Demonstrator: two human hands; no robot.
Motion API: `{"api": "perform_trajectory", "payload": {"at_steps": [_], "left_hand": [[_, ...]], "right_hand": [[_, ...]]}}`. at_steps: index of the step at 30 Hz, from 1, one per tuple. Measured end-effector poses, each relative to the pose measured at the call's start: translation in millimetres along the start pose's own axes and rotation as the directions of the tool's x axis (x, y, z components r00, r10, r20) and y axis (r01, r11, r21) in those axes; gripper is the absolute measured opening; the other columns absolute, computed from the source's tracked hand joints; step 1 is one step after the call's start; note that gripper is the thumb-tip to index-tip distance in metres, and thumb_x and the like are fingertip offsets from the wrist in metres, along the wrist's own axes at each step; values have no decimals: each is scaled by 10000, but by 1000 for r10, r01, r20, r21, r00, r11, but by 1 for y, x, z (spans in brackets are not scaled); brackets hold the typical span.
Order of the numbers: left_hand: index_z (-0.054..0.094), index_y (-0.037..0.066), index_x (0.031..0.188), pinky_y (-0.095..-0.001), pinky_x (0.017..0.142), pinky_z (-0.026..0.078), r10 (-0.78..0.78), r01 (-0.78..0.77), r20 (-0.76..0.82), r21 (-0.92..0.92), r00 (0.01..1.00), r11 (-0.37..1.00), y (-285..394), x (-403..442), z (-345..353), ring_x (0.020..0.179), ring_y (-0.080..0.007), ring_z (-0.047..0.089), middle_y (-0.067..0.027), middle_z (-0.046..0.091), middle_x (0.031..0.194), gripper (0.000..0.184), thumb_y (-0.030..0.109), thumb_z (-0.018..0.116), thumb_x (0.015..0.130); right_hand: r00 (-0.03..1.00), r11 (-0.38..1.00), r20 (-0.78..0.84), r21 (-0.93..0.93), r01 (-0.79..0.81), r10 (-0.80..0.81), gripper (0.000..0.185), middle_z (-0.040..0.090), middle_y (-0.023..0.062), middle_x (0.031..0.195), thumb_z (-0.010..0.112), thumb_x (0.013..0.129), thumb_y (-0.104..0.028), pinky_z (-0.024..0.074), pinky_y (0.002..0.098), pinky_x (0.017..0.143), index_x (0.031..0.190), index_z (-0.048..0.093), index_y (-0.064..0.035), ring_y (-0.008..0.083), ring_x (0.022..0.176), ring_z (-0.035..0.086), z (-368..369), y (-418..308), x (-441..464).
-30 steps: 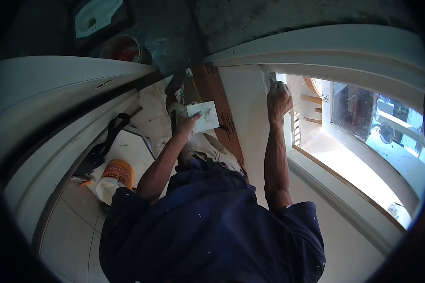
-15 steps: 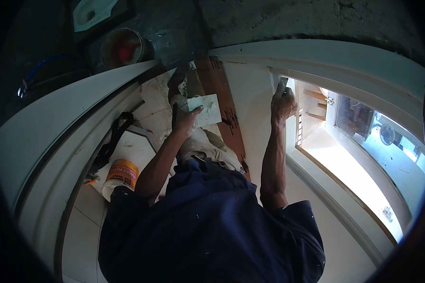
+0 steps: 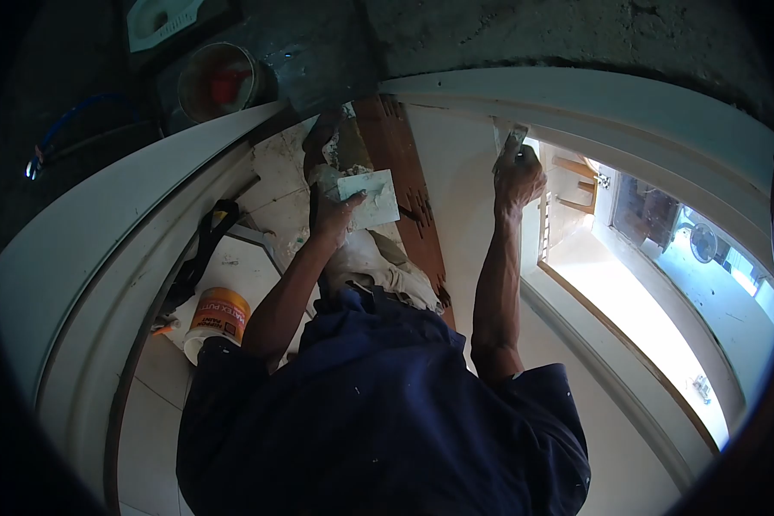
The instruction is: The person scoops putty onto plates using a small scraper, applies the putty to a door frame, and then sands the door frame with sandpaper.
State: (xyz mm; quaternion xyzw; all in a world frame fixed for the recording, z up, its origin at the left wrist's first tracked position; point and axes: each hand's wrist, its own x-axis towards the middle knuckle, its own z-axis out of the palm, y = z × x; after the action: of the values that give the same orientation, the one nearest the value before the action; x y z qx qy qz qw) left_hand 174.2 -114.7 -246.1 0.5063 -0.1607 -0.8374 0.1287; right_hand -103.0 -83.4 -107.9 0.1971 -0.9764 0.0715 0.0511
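Observation:
My left hand [image 3: 335, 219] is closed around the near edge of a flat, pale square putty board [image 3: 372, 198], with the thumb lying on its top face. White smears show on the board. Stretched forward, my right hand [image 3: 519, 181] grips a putty knife [image 3: 514, 138]. Its blade meets the pale surface at the corner beside the bright opening; the handle is mostly hidden in my fist. Left of my left arm stands a Matex Putty bucket [image 3: 220, 311] with an orange and yellow label, tilted in view.
A bucket with a red item inside [image 3: 225, 86] and a squat toilet [image 3: 159, 21] lie beyond the left frame. A reddish-brown wooden board [image 3: 396, 163] runs ahead of me. Black straps [image 3: 202, 245] lie near the putty bucket. Through the bright opening, a fan [image 3: 703, 243] shows.
My right hand and the putty knife have shifted slightly, with the blade now angled more to the right. The putty board has moved a little to the left.

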Motion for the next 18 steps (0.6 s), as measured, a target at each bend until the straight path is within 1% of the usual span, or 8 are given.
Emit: {"api": "perform_trajectory", "payload": {"at_steps": [1, 5, 7, 9, 13, 16, 17, 18], "left_hand": [[555, 16, 1090, -328, 808, 507, -4, 4, -2, 0, 1000, 1000, -1, -2, 0, 940, -201, 608, -95, 616, 1033, 302, 2, 614, 794], [557, 11, 1083, -325, 795, 509, -14, 14, 4, 13, 1000, 1000, 7, -7, 3, 923, -195, 612, -95, 618, 1017, 301, 9, 619, 789], [560, 7, 1076, -321, 787, 510, -14, 14, 10, 22, 1000, 1000, 8, -9, 3, 913, -192, 613, -94, 620, 1009, 292, 12, 618, 790], [616, 11, 985, -295, 695, 497, 58, -58, -16, 18, 998, 998, 11, -9, 3, 802, -157, 616, -66, 637, 911, 211, 37, 648, 779], [620, 11, 975, -290, 699, 492, 7, -4, -56, 57, 998, 998, 11, -12, -1, 800, -151, 612, -62, 637, 901, 202, 43, 652, 779], [615, 8, 986, -289, 715, 487, -16, 17, -33, 21, 999, 1000, 11, -9, -2, 807, -153, 610, -63, 635, 904, 212, 42, 652, 780], [601, 6, 1012, -296, 726, 494, 19, -19, -18, 31, 1000, 999, 11, -9, -3, 832, -157, 610, -66, 632, 928, 237, 41, 647, 782], [588, 4, 1038, -302, 736, 500, 58, -58, -5, 39, 998, 998, 12, -8, -2, 856, -161, 610, -69, 629, 952, 262, 40, 642, 785]], "right_hand": [[999, 999, -11, 24, 45, -44, 414, 594, 202, 619, 525, 837, -418, 409, 464, 550, 681, 639, -51, 390, 590, 575, -2, -2, 0], [998, 999, -47, -16, 43, -44, 405, 599, 196, 621, 528, 834, -414, 406, 459, 544, 680, 641, -56, 385, 590, 576, 1, 0, 6], [999, 997, -45, -80, -19, 16, 417, 606, 183, 625, 515, 845, -412, 402, 455, 542, 660, 637, -59, 374, 588, 579, 6, 5, 2], [999, 999, -50, -49, -2, -1, 428, 606, 182, 623, 511, 847, -413, 403, 455, 545, 646, 631, -55, 371, 590, 583, 2, 2, -1], [1000, 1000, -18, 11, -13, 13, 428, 603, 178, 609, 525, 835, -408, 409, 452, 554, 626, 621, -47, 365, 581, 590, -10, -8, 5], [1000, 1000, -15, -17, -5, 5, 396, 596, 174, 591, 546, 818, -391, 415, 445, 550, 633, 623, -49, 365, 562, 587, 0, 4, -2], [1000, 999, -16, -35, -1, 1, 391, 594, 174, 588, 546, 818, -387, 416, 446, 549, 634, 623, -50, 366, 561, 586, 2, 6, -4], [999, 1000, 50, -4, -15, 15, 380, 603, 185, 624, 536, 824, -384, 421, 453, 558, 669, 635, -51, 368, 594, 593, 4, 6, -6]]}}
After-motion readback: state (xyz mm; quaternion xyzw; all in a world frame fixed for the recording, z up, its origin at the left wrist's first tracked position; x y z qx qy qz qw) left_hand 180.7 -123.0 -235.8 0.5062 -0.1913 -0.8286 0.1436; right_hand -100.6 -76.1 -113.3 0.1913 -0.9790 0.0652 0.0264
